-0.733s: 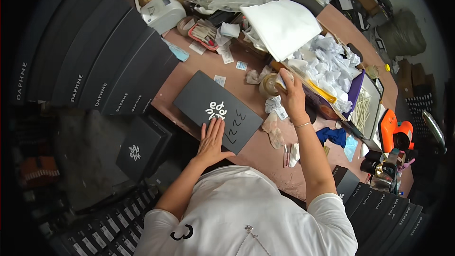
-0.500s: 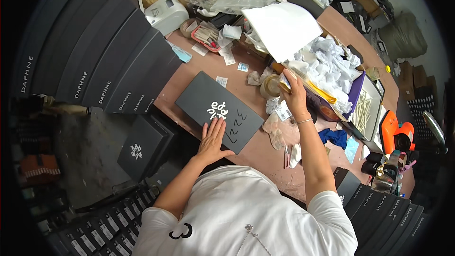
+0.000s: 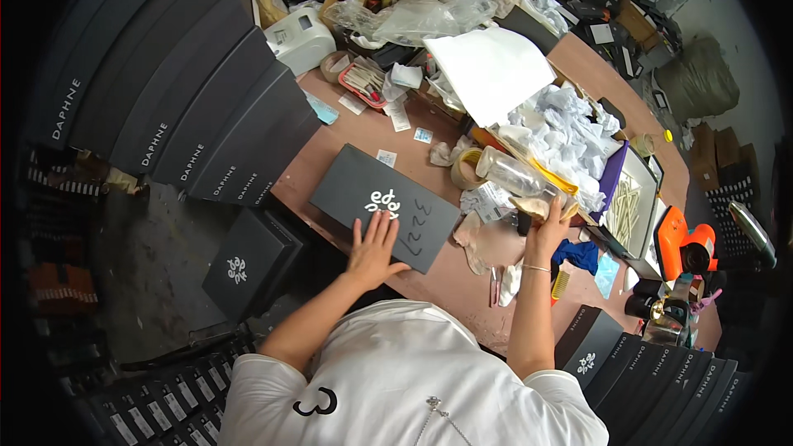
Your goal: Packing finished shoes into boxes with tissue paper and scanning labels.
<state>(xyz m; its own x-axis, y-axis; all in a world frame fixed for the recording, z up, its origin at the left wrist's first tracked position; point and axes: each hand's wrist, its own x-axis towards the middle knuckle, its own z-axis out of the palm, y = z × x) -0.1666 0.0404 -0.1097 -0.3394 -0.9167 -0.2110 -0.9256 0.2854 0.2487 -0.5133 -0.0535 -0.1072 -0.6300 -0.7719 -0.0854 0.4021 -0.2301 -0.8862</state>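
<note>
A dark grey lidded shoebox (image 3: 347, 182) with a white logo and handwriting lies at the table's near edge. My left hand (image 3: 373, 258) rests flat on its lid, fingers spread. Right of the box, my right hand (image 3: 548, 233) is closed round a beige cloth (image 3: 529, 206). A clear bottle (image 3: 507, 168) leans on its side there, its right end at the cloth and fingers. Whether the fingers also grip the bottle's neck is hidden.
Crumpled white paper (image 3: 566, 128) fills a purple-sided carton beyond my right hand. A tape roll (image 3: 465, 167) sits beside the bottle. Tall stacked dark boxes (image 3: 206, 116) stand at the left, more boxes (image 3: 652, 376) lower right. An orange tool (image 3: 681, 239) lies at the right edge.
My right hand has come nearer to me and rightward with the cloth, and the tilted bottle now shows plainly. My left hand stays on the shoebox. The view has shifted slightly.
</note>
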